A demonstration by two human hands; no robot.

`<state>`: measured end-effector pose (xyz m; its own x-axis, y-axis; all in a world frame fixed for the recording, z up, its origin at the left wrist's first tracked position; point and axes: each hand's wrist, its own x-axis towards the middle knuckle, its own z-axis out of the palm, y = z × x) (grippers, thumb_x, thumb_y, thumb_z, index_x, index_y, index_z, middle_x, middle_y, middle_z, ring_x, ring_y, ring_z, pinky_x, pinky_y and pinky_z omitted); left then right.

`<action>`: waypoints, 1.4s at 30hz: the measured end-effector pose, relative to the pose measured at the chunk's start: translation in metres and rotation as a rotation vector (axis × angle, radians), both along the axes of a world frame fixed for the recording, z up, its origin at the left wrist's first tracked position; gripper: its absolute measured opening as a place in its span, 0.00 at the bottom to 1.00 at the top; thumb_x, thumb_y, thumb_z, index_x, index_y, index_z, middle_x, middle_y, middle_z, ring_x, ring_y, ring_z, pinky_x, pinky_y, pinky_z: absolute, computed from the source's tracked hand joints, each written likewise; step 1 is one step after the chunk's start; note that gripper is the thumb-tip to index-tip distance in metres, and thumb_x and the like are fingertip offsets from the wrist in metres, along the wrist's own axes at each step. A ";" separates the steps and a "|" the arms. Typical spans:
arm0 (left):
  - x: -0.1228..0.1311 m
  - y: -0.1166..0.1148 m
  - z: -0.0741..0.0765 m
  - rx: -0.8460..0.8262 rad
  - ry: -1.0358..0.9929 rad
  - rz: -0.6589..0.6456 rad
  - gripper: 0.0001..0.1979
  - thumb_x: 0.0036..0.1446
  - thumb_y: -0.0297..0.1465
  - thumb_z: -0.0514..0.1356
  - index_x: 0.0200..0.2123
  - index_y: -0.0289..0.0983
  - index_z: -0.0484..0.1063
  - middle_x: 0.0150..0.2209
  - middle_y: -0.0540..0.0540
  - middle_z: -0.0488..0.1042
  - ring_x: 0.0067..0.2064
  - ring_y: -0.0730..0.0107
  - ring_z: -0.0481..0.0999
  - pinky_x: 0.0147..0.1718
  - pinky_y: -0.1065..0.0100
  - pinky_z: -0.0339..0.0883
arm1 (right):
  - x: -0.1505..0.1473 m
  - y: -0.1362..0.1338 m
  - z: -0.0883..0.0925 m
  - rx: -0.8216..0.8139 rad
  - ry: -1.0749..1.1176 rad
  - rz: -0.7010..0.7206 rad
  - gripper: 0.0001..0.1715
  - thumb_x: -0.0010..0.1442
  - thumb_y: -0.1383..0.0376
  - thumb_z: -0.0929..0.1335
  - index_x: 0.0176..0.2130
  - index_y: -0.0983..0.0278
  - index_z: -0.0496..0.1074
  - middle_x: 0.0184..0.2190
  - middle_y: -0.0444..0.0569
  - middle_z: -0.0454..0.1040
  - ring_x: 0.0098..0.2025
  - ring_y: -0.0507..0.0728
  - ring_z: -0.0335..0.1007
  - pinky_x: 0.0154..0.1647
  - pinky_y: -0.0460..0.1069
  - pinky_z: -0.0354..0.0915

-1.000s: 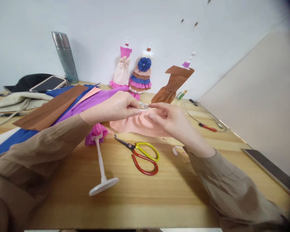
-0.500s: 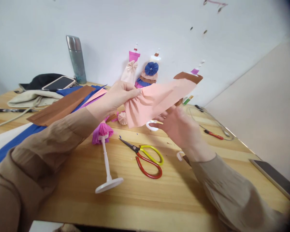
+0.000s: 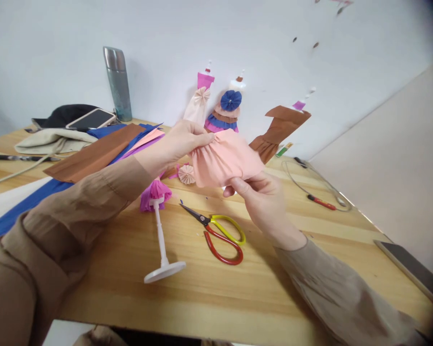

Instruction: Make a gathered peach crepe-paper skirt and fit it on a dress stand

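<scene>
Between my two hands, above the table, is a strip of pale pink crepe paper [image 3: 225, 158], gathered into folds on its left side. My left hand [image 3: 189, 142] pinches the gathered top edge between thumb and fingers. At the lower right edge, my right hand [image 3: 261, 199] grips the paper, thumb in front. Just below the paper lie scissors [image 3: 216, 235] with one yellow and one red handle. A white doll stand [image 3: 160, 240] with a pink and purple paper skirt [image 3: 156, 194] lies tilted beneath my left wrist. Beside the skirt is a pale pink pleated rosette [image 3: 186, 174].
Dressed miniature forms lean at the wall: one with a pink top [image 3: 205, 80], one with a blue rosette [image 3: 231, 100], one in brown paper [image 3: 283, 126]. Coloured paper strips [image 3: 94, 154], a phone [image 3: 92, 118] and a flask [image 3: 118, 86] are left; a cable [image 3: 292, 180] and tablet-like device [image 3: 407, 269] right.
My right hand has closed on the paper's lower right side. The paper's long right end has folded down and inward, uncovering the brown paper dress behind. My left hand keeps its pinch.
</scene>
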<state>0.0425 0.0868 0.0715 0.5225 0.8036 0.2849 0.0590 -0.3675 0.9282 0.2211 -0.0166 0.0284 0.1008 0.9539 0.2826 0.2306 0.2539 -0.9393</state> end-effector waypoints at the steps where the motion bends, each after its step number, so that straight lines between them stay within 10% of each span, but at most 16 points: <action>1: 0.000 0.000 0.000 0.004 -0.010 0.014 0.13 0.54 0.30 0.62 0.18 0.35 0.68 0.16 0.53 0.61 0.25 0.76 0.60 0.27 0.69 0.54 | -0.001 -0.002 0.000 0.003 -0.009 0.010 0.12 0.50 0.55 0.75 0.27 0.59 0.75 0.22 0.45 0.76 0.25 0.55 0.72 0.34 0.53 0.71; 8: -0.003 0.000 0.003 0.063 0.025 -0.034 0.12 0.54 0.29 0.62 0.19 0.32 0.71 0.19 0.51 0.65 0.24 0.78 0.61 0.26 0.70 0.54 | 0.017 0.009 0.003 -0.127 -0.348 0.304 0.04 0.49 0.62 0.73 0.29 0.58 0.78 0.30 0.46 0.80 0.33 0.57 0.74 0.38 0.53 0.71; 12: -0.011 0.004 0.008 0.134 0.108 -0.141 0.11 0.53 0.31 0.63 0.21 0.32 0.75 0.19 0.51 0.66 0.24 0.77 0.62 0.26 0.70 0.53 | 0.045 0.035 0.001 -0.226 -0.288 0.116 0.07 0.43 0.65 0.75 0.22 0.62 0.73 0.21 0.45 0.73 0.24 0.54 0.67 0.27 0.51 0.66; 21: -0.015 -0.016 0.030 0.312 0.316 -0.245 0.09 0.51 0.28 0.64 0.20 0.33 0.74 0.20 0.51 0.66 0.25 0.77 0.60 0.26 0.70 0.52 | 0.041 0.029 0.013 -0.275 0.253 0.216 0.30 0.49 0.37 0.68 0.28 0.60 0.75 0.25 0.50 0.75 0.29 0.59 0.73 0.31 0.53 0.67; 28: -0.009 -0.020 0.026 0.536 0.343 -0.208 0.16 0.53 0.28 0.60 0.16 0.34 0.64 0.17 0.55 0.56 0.23 0.79 0.55 0.24 0.71 0.48 | 0.026 0.016 0.011 0.001 0.061 0.002 0.13 0.50 0.57 0.75 0.27 0.62 0.73 0.23 0.43 0.71 0.23 0.51 0.63 0.25 0.47 0.61; 37: -0.008 -0.019 0.020 0.666 0.342 -0.144 0.18 0.58 0.29 0.59 0.17 0.34 0.62 0.17 0.55 0.54 0.22 0.79 0.53 0.23 0.69 0.45 | 0.021 0.006 0.004 0.912 -0.838 -0.328 0.20 0.57 0.68 0.70 0.20 0.61 0.58 0.16 0.40 0.59 0.20 0.49 0.53 0.22 0.47 0.52; 42: -0.005 -0.026 0.021 0.691 0.372 -0.062 0.19 0.58 0.27 0.58 0.16 0.35 0.59 0.15 0.56 0.53 0.21 0.79 0.52 0.23 0.68 0.45 | 0.020 0.008 0.003 0.940 -0.865 -0.378 0.17 0.58 0.69 0.69 0.22 0.62 0.61 0.16 0.40 0.60 0.20 0.49 0.54 0.21 0.47 0.53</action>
